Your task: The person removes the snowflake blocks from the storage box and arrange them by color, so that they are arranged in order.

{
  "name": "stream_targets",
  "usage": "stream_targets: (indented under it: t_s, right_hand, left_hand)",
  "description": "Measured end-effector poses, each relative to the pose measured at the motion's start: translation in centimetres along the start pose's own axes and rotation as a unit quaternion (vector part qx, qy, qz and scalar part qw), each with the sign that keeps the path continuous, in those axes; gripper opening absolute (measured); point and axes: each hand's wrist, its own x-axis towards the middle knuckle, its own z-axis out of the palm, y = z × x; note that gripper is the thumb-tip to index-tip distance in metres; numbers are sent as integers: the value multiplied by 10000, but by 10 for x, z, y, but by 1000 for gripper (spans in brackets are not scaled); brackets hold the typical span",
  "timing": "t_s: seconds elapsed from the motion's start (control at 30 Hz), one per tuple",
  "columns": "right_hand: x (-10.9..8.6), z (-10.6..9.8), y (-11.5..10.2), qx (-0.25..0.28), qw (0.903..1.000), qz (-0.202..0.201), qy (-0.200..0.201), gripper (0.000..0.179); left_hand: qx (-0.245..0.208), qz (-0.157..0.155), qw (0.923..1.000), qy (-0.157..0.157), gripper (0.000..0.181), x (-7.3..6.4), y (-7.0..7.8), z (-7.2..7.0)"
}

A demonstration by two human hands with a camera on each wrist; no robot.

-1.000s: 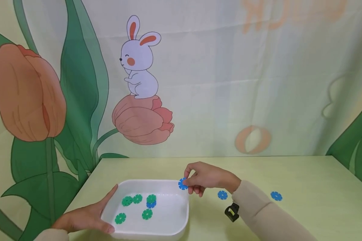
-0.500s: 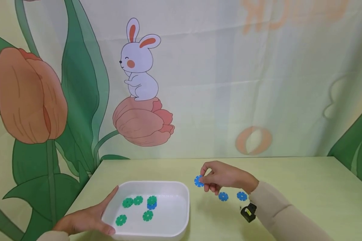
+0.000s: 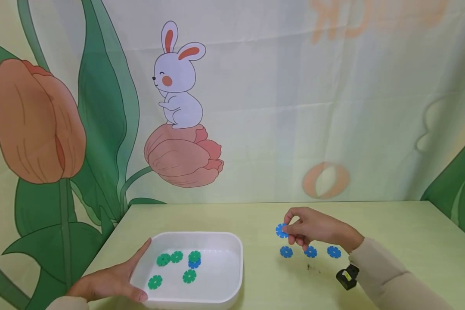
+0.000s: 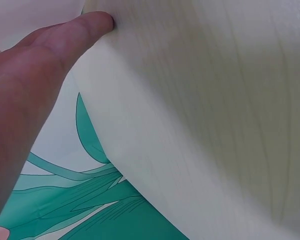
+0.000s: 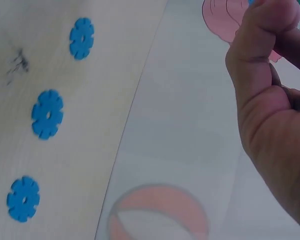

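A blue notched disc [image 3: 280,230], the flat snowflake-shaped kind, is pinched between thumb and index finger of my right hand [image 3: 314,227], above the table. Three more blue notched discs lie in a row below it: a left one [image 3: 286,252], a middle one [image 3: 311,252] and a right one [image 3: 334,252]. My left hand [image 3: 110,277] rests against the left side of a white plastic tub [image 3: 238,275], thumb and index finger spread along its rim. In the left wrist view the thumb [image 4: 75,37] is straight. Inside the tub lie several green notched discs [image 3: 155,282] and a blue disc [image 3: 194,263], partly covered by a green one.
A small black device [image 3: 347,277] hangs at the right sleeve [image 3: 387,262]. Dark specks [image 3: 314,268] mark the pale yellow table [image 3: 403,228] in front of the row. Behind the table's back edge hangs a printed curtain [image 3: 263,107] with a rabbit and tulips.
My right hand has moved right with the blue disc, from over the tub's right rim to above the row, uncovering discs on the table. My left hand and the tub stay put.
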Motion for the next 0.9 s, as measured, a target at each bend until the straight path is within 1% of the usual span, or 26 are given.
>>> stream_targets:
  t_s: [0.3, 0.5, 0.73, 0.9]
  right_hand:
    - [-20, -15, 15, -38, 9996, 120, 240, 28]
    - [-33, -28, 25, 13, 9993, 160, 350, 29]
    - [-50, -43, 38, 154, 9986, 163, 471, 30]
    - [-59, -48, 48, 201, 9982, 217, 518, 28]
  left_hand:
    - [20, 138, 9999, -28, 128, 0, -1, -2]
    - [-41, 162, 9999, -41, 128, 0, -3, -2]
    - [-37, 109, 9999, -42, 128, 0, -1, -1]
    - [-16, 88, 9999, -62, 129, -1, -1, -1]
